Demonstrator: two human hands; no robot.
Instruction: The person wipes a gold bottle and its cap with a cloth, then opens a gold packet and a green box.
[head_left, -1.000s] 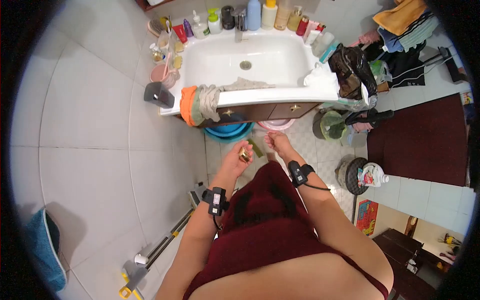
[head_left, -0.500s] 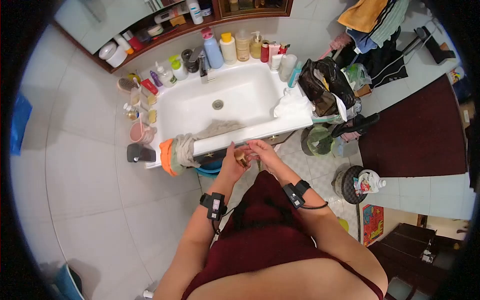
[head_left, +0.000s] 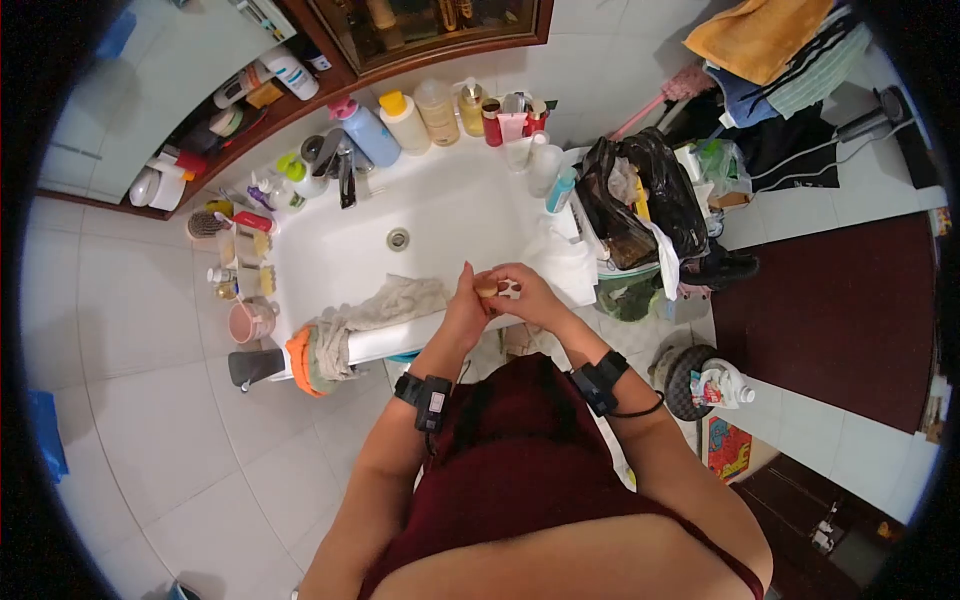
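Between my hands, over the front edge of the white sink (head_left: 450,200), is a small round gold-coloured container (head_left: 487,288), perhaps a cosmetic jar; its exact kind is too small to make out. My left hand (head_left: 460,315) is closed around its left side, thumb pointing up. From the right, the bent fingers of my right hand (head_left: 533,298) grip it too. A wet grey cloth (head_left: 395,302) lies along the sink's front rim, left of my hands. White cloth or tissue (head_left: 562,262) covers the rim's right corner.
Several bottles, among them a blue bottle (head_left: 370,135) and a yellow-capped bottle (head_left: 404,122), line the back ledge. A pink cup (head_left: 250,322) and an orange cloth (head_left: 302,362) sit at the left. Black bags (head_left: 665,185) crowd the right. A mirrored cabinet (head_left: 430,45) overhangs the back.
My view has shifted and tilted, so the sink appears lower and further left. My hands have risen in front of the sink's edge, still together on the small container.
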